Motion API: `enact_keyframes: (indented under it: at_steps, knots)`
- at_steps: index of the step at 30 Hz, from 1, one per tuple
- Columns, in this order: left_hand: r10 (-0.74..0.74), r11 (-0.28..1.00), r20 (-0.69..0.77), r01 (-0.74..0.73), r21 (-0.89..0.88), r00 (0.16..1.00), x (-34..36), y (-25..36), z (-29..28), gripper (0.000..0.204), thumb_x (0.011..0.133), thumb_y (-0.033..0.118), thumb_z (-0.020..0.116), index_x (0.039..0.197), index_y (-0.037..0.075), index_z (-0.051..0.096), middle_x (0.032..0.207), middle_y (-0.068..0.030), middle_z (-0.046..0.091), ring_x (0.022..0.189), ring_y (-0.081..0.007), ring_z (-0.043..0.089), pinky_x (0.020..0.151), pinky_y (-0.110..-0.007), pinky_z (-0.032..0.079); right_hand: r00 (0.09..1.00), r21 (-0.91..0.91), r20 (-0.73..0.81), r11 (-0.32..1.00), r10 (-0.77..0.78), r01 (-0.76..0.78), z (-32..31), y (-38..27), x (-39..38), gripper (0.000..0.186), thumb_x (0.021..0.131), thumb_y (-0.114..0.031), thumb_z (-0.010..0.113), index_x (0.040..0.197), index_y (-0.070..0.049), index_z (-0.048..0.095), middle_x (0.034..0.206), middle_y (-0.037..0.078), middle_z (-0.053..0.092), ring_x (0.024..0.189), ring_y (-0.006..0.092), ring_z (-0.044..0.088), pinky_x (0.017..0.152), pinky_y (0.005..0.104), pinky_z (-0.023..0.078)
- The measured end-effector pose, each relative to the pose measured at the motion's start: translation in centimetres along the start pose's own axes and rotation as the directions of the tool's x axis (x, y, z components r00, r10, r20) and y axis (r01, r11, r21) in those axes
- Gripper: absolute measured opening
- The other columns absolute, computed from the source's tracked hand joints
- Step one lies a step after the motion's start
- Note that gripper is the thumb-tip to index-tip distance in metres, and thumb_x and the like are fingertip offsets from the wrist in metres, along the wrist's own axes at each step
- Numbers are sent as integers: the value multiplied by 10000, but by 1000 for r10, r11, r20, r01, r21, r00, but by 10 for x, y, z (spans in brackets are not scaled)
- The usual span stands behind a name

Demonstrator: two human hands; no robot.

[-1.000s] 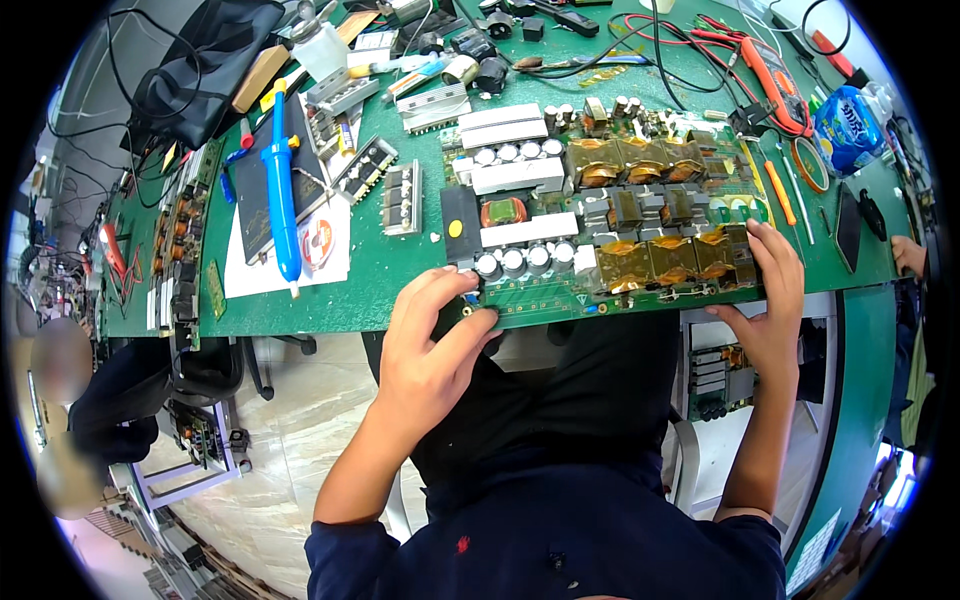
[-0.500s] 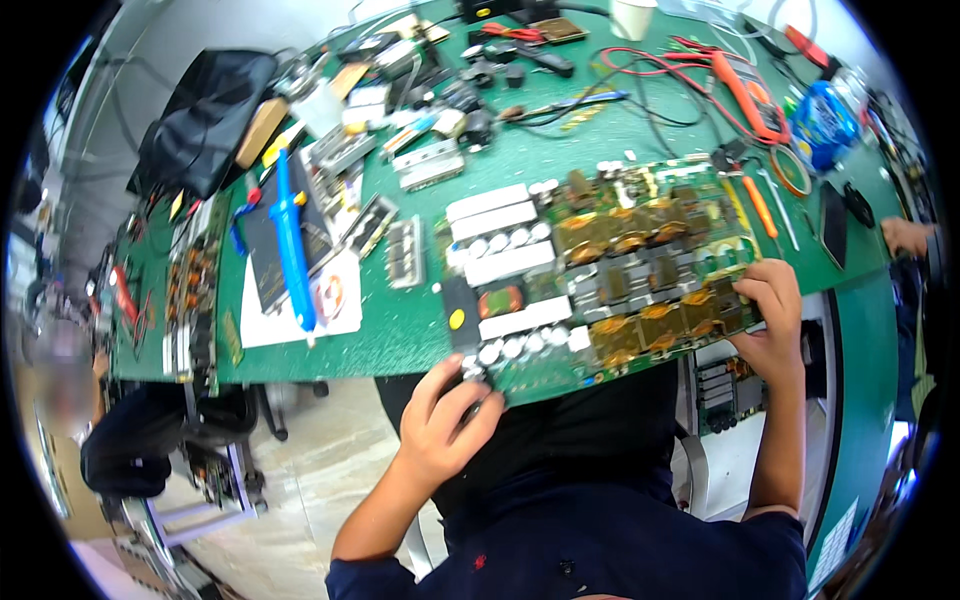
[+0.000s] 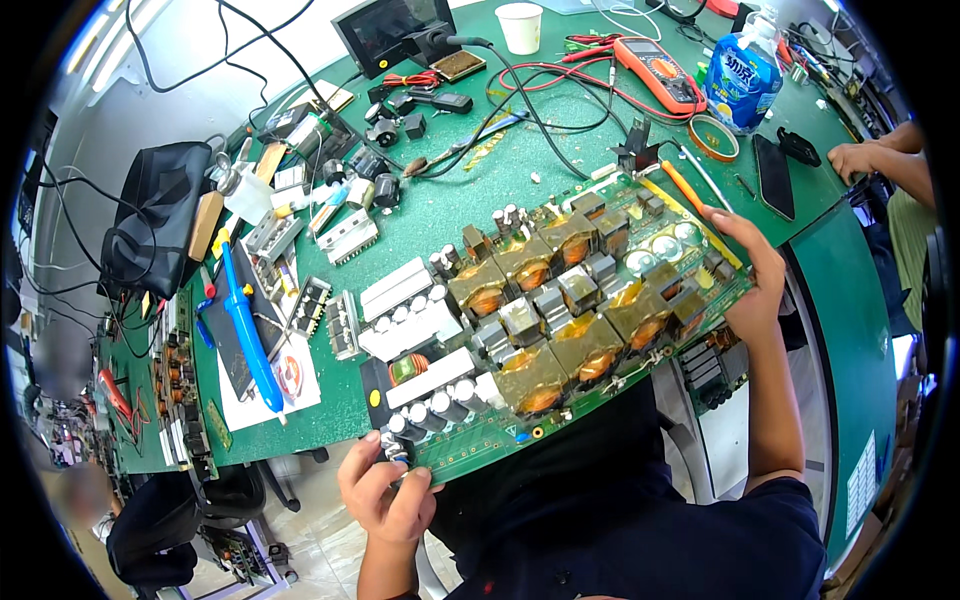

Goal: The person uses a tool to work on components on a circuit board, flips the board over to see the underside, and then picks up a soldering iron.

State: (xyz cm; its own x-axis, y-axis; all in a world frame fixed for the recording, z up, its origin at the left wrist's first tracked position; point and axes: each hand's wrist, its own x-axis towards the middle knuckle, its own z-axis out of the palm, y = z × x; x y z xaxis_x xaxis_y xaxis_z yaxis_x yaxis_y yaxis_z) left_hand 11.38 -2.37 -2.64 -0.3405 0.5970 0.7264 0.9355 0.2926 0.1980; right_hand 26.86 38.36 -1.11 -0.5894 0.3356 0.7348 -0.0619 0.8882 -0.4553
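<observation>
A large green circuit board [image 3: 480,450] spans the space between my hands at the table's near edge, its right end higher in the picture than its left. It carries white heat sinks, cylindrical capacitors and several transformers wrapped in amber tape. My left hand [image 3: 385,492] grips the near left corner, fingers curled over the edge by the small capacitors. At the right end my right hand [image 3: 752,275] holds the board's edge, with fingers on the far side and thumb below. An orange-handled screwdriver [image 3: 683,187] lies just beyond that end.
Loose heat-sink parts [image 3: 347,238] and a blue desoldering pump [image 3: 250,335] lie left. A red multimeter [image 3: 660,75], paper cup [image 3: 520,28], blue pouch [image 3: 743,80], tape roll [image 3: 712,138] and phone [image 3: 774,178] stand or lie farther back. Another person's hand [image 3: 862,160] is at right.
The view has shifted, and the board now looks more tilted, its left end lower and right end raised in the picture. Both hands keep their hold on it.
</observation>
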Motion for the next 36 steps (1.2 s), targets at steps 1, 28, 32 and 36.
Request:
enact_keyframes:
  at_steps: [1,28,32,36]
  knots:
    - [4,1000,28,-4,-7,1000,-4,0,-1,202,885,206,753,1010,152,603,1026,-99,521,1102,-382,585,891,-469,553,994,27,61,996,87,-88,-1,6,-5,497,743,-78,824,1204,-4,654,1228,193,693,1110,277,684,956,358,521]
    - [-186,974,-228,150,-167,956,-15,-2,-21,175,1004,232,608,1053,89,522,1028,-132,429,1088,-421,576,930,-511,533,976,-49,214,998,-33,44,-51,-96,15,331,714,-119,777,1016,7,728,1087,230,732,951,324,741,817,345,575]
    - [-232,969,-274,198,-145,933,3,-10,-31,176,973,226,646,1064,116,542,1025,-131,443,1032,-406,596,922,-528,520,967,-77,256,996,-14,35,-57,-112,23,317,704,-117,761,987,22,725,1026,210,748,896,303,752,784,330,578]
    - [-194,966,-337,121,-227,921,33,-27,-32,323,1017,296,578,1205,60,460,1023,-156,477,976,-336,585,888,-513,538,963,-22,267,999,32,-27,-55,-108,38,291,698,-77,732,966,35,716,962,201,750,866,296,752,783,320,574]
